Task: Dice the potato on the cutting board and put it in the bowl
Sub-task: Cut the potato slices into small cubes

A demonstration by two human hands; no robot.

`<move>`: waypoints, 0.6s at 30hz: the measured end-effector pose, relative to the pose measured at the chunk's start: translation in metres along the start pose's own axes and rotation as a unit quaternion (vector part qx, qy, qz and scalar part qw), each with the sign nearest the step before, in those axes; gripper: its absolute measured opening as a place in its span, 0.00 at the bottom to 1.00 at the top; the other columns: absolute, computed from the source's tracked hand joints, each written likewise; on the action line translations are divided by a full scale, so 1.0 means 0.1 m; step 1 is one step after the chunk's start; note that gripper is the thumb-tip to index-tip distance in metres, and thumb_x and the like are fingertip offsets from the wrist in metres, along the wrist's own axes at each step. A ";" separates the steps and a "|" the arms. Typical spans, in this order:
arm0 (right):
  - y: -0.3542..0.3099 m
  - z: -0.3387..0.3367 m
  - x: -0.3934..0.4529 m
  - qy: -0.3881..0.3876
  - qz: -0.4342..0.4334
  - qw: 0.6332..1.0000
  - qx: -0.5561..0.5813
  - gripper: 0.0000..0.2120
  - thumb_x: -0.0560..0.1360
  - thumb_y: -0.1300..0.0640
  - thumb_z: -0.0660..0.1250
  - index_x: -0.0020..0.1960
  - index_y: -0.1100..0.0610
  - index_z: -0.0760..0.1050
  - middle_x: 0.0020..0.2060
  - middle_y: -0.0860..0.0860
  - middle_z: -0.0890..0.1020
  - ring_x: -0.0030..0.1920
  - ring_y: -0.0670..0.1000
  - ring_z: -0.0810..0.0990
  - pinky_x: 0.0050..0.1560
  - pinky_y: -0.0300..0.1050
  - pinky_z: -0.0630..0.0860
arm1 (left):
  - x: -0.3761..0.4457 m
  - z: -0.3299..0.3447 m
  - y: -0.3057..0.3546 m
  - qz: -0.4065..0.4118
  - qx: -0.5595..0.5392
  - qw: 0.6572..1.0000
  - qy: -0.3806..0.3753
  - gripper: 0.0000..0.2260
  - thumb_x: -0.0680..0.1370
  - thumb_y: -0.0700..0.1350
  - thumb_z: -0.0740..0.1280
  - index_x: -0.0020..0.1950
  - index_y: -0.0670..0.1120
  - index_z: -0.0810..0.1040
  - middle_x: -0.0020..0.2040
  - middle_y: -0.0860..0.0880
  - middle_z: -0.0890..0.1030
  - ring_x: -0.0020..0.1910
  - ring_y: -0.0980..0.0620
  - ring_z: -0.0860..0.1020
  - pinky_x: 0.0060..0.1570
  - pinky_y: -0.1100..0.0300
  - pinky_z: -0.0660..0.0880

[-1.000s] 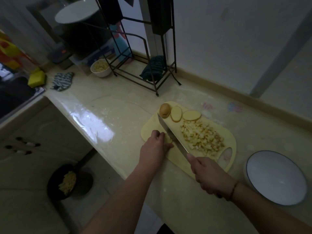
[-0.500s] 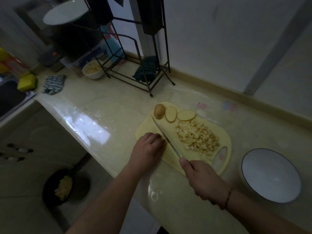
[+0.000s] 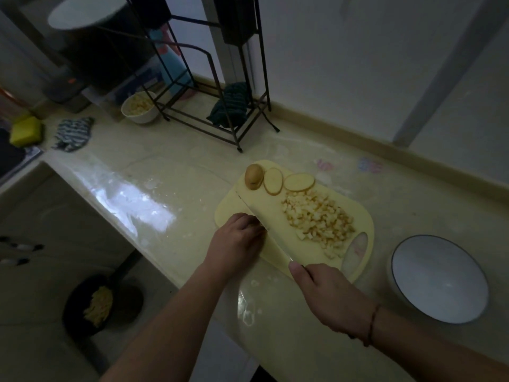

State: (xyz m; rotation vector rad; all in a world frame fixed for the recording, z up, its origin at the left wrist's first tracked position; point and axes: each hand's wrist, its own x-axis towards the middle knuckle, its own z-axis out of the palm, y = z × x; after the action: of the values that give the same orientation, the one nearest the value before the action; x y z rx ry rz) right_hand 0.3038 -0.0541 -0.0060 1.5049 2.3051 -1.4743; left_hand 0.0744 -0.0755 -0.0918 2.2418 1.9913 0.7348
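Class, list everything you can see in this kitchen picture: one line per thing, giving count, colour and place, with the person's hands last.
cutting board: one, pale yellow, on the counter
diced potato: one pile, pale, right part of the board
potato slices: two, pale, far edge of the board
potato end: one, brown, far left of the board
knife: one, steel, blade across the board
bowl: one, white, right of the board
small bowl: one, white, by the rack
rack: one, black, far counter
sponge: one, yellow, far left
cloth: one, striped, beside the sponge
pan: one, black, below the counter
left hand: on the board beside the blade
right hand: grips the knife handle
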 end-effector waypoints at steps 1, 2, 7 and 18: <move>0.00 0.00 0.02 -0.003 0.001 1.000 -0.004 0.28 0.81 0.40 0.50 0.33 0.58 0.70 0.29 0.50 0.75 0.31 0.45 0.74 0.33 0.38 0.65 | 0.00 0.00 0.00 -0.001 -0.006 1.000 0.005 0.12 0.77 0.47 0.66 0.54 0.45 0.86 0.52 0.46 0.83 0.51 0.43 0.80 0.42 0.54 0.80; 0.00 0.00 0.05 -0.007 0.003 1.000 -0.009 0.28 0.81 0.40 0.50 0.33 0.58 0.70 0.29 0.50 0.75 0.32 0.46 0.74 0.35 0.41 0.65 | 0.01 -0.01 0.01 0.000 -0.012 1.000 0.009 0.11 0.78 0.47 0.66 0.54 0.45 0.86 0.52 0.46 0.83 0.51 0.43 0.80 0.44 0.55 0.79; -0.07 -0.02 0.26 -0.017 -0.002 1.000 -0.006 0.27 0.81 0.41 0.49 0.31 0.56 0.68 0.26 0.49 0.73 0.28 0.45 0.73 0.34 0.42 0.67 | 0.01 0.01 0.02 0.007 -0.024 0.999 0.020 0.10 0.78 0.45 0.67 0.54 0.44 0.86 0.53 0.46 0.83 0.51 0.44 0.80 0.48 0.55 0.78; 0.01 -0.21 0.21 -0.019 0.022 0.999 0.037 0.27 0.81 0.40 0.49 0.33 0.57 0.66 0.24 0.52 0.71 0.16 0.42 0.67 0.18 0.33 0.63 | -0.03 0.04 0.01 0.007 -0.013 0.999 0.047 0.10 0.79 0.47 0.68 0.49 0.42 0.86 0.49 0.45 0.82 0.51 0.44 0.80 0.45 0.53 0.79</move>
State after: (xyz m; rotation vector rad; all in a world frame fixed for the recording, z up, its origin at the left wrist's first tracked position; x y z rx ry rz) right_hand 0.3024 -0.0242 -0.0050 1.5210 2.2059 -1.5780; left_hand 0.0766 -0.0775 -0.0958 2.2496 1.9955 0.8784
